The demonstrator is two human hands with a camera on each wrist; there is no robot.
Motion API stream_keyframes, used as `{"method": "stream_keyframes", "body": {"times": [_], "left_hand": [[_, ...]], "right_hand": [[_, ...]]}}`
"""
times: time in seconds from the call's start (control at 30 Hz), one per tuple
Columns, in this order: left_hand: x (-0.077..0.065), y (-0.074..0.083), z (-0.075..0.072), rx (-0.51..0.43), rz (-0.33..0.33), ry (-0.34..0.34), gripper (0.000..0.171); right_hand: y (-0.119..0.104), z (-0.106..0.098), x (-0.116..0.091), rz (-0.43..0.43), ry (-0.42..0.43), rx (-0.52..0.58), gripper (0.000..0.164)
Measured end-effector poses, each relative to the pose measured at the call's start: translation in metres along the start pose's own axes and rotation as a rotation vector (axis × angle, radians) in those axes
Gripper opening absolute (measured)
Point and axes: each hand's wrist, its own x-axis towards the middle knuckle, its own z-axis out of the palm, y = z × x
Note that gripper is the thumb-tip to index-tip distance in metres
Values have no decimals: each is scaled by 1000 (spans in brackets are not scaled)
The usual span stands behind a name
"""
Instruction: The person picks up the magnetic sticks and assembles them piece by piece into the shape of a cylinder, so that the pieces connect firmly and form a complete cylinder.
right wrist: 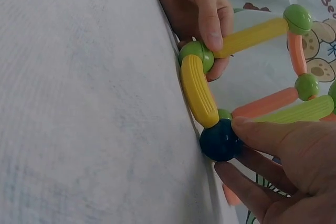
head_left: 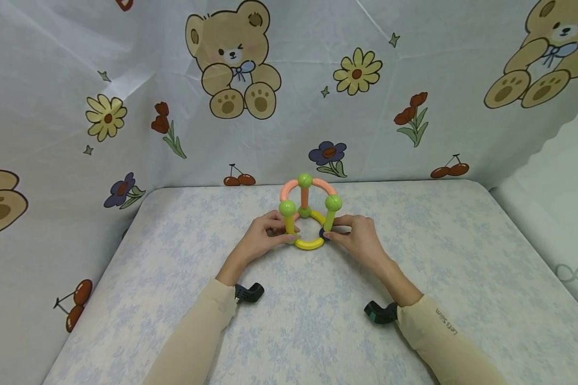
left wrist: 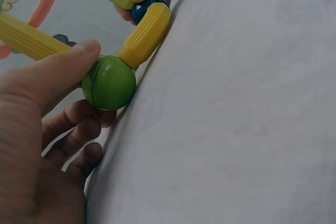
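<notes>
A frame of ball-and-stick toy pieces stands on the table between both hands. Its lower ring has yellow curved rods point(head_left: 310, 245); coral curved rods point(head_left: 325, 186) and green balls point(head_left: 305, 181) form the top. Three straight sticks join the levels: yellow point(head_left: 289, 224), light green point(head_left: 329, 220) and coral point(head_left: 305, 198). My left hand point(head_left: 262, 235) pinches the lower left green ball point(left wrist: 108, 83), its thumb reaching the yellow stick's base. With thumb and fingers, my right hand point(head_left: 361, 238) pinches the dark blue ball point(right wrist: 221, 140) at the lower right. Fingers partly cover both lower balls in the head view.
The table point(head_left: 308, 321) has a pale blue mottled cover. Behind it hangs a cloth point(head_left: 289, 133) printed with bears and flowers. Each wrist bears a black camera, one left point(head_left: 250, 292) and one right point(head_left: 380, 312). A thin cable point(head_left: 574, 278) lies beyond the right edge.
</notes>
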Motion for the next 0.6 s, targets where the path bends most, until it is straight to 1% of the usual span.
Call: {"method": "stream_keyframes", "body": {"times": [0.1, 0.27, 0.37, 0.43, 0.5, 0.6], "left_hand": [[1, 0, 0, -8, -6, 4, 24], [1, 1, 0, 1, -10, 3, 17], [1, 3, 1, -3, -26, 2, 13], [1, 4, 0, -8, -34, 0, 16], [1, 4, 0, 8, -37, -3, 20], [2, 3, -3, 26, -27, -14, 29]], "right_hand": [[0, 0, 0, 4, 2, 12, 26], [-1, 1, 0, 4, 4, 23, 26], [-1, 2, 0, 7, 5, 26, 26], [-1, 2, 0, 10, 3, 32, 26], [-1, 2, 0, 12, 3, 36, 27], [1, 2, 0, 12, 4, 39, 27]]}}
